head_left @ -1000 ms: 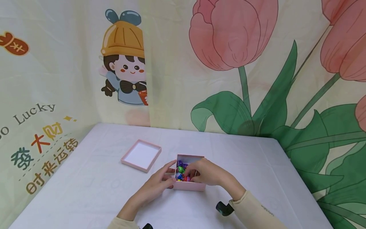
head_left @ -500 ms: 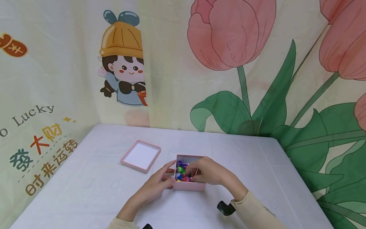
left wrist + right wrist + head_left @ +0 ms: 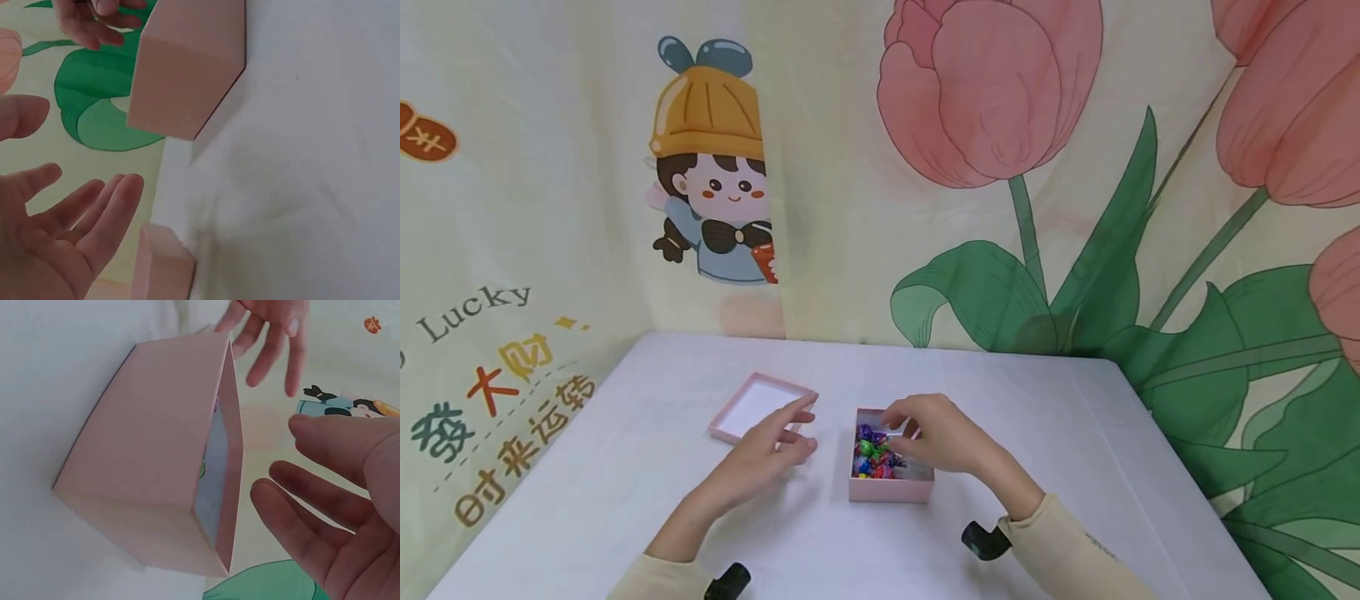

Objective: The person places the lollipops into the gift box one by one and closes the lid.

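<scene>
A pink open-topped box [image 3: 891,491] stands on the white-covered table. Small shiny wrapped candies [image 3: 871,454] in several colors lie along its left side. My right hand [image 3: 942,435] is over the box's right rim, fingers loosely bent; in the right wrist view, thumb and fingers stand apart with nothing between them. Left of the box, my left hand [image 3: 752,462] hovers before the pink box lid [image 3: 754,402], covering part of its right side. The left wrist view shows that hand [image 3: 69,244] with fingers extended and holding nothing, the lid [image 3: 170,272] below it.
The white tabletop [image 3: 820,550] extends around the box. Behind it hangs a printed backdrop [image 3: 835,208] with tulips and a cartoon figure. Black wrist-camera mounts [image 3: 985,541] stick out beneath the sleeves.
My left hand has let go of the box's left side and moved left to the lid. My right hand has risen out of the box. The head view has shifted slightly.
</scene>
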{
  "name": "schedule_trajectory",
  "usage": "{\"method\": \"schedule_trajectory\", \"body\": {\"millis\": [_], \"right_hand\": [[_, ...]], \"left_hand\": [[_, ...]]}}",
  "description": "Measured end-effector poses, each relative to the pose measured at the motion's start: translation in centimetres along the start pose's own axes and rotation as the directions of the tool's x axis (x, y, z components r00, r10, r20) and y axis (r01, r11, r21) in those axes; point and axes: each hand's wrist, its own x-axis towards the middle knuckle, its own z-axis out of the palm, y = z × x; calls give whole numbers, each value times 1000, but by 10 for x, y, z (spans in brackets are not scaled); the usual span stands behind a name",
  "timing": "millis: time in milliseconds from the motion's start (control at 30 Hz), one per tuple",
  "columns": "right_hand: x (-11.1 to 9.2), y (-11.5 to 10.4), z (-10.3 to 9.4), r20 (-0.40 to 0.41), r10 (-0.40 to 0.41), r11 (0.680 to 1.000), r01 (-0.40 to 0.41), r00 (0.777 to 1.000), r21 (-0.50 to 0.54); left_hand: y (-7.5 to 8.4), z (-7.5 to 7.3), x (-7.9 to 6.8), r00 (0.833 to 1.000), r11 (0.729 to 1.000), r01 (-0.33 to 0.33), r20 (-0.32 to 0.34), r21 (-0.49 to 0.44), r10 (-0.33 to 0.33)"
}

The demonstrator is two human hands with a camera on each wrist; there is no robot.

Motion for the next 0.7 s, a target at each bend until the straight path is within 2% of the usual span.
{"method": "schedule_trajectory", "body": {"millis": [133, 333, 533, 700], "right_hand": [[5, -8, 4, -65, 5, 1000, -3, 998, 28], [21, -24, 14, -133, 66, 988, -46, 989, 148], [41, -37, 30, -172, 127, 970, -87, 977, 225], [60, -48, 46, -174, 197, 935, -132, 965, 328]], "left_hand": [[-1, -32, 2, 999, 995, -39, -27, 87, 42], [-8, -70, 7, 999, 983, -25, -43, 182, 33], [-26, -98, 15, 997, 966, -44, -54, 254, 60], [-43, -110, 19, 997, 959, -36, -59, 283, 54]]}}
